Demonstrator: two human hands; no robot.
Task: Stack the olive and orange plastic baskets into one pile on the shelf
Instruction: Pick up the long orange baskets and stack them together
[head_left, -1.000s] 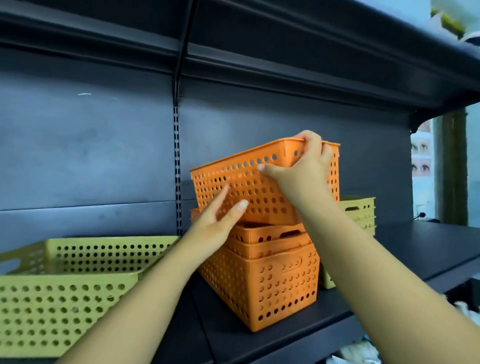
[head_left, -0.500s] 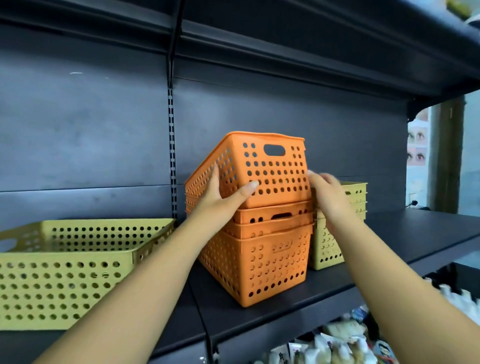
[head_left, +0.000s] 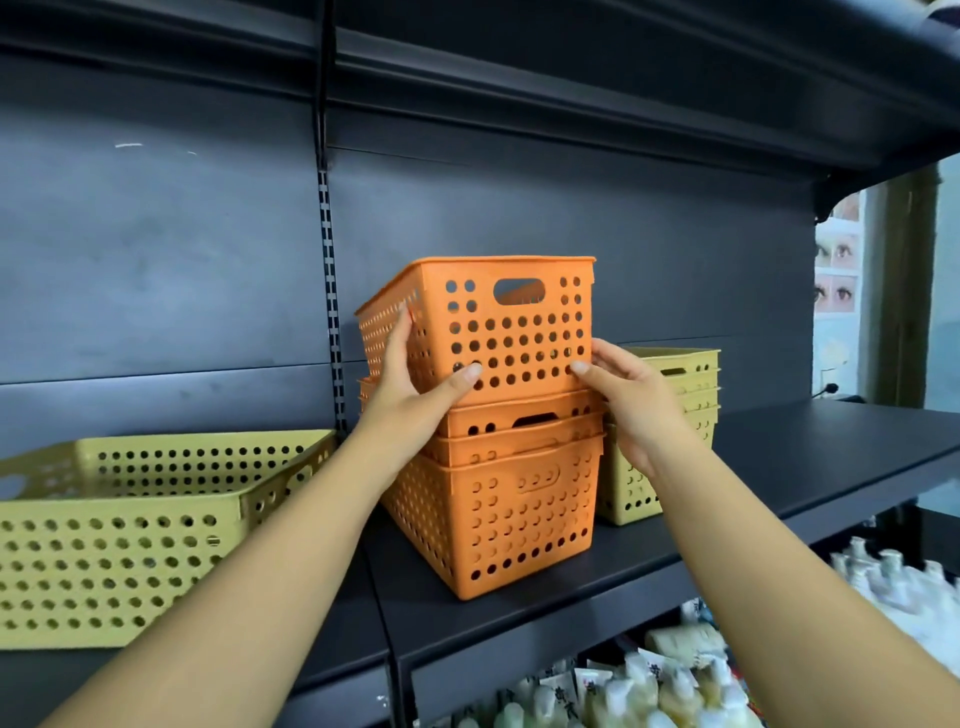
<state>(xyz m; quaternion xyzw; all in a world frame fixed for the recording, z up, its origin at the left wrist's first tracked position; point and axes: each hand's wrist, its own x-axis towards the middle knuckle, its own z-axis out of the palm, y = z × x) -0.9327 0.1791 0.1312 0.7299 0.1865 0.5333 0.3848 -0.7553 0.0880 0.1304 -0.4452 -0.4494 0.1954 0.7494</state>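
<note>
As both hands press its sides, left hand (head_left: 415, 395) and right hand (head_left: 631, 400) grip clamped, the top orange basket (head_left: 498, 332) sits on the orange pile (head_left: 514, 514) on the shelf (head_left: 810, 447).

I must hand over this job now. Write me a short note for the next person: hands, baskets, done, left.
Left hand and right hand grip the top orange basket at its lower corners.
It sits high on the orange pile, not fully nested.
Done: orange baskets are in one pile.
Left: press the top one down, then add the olive stack behind right and the large olive basket at left.
</note>
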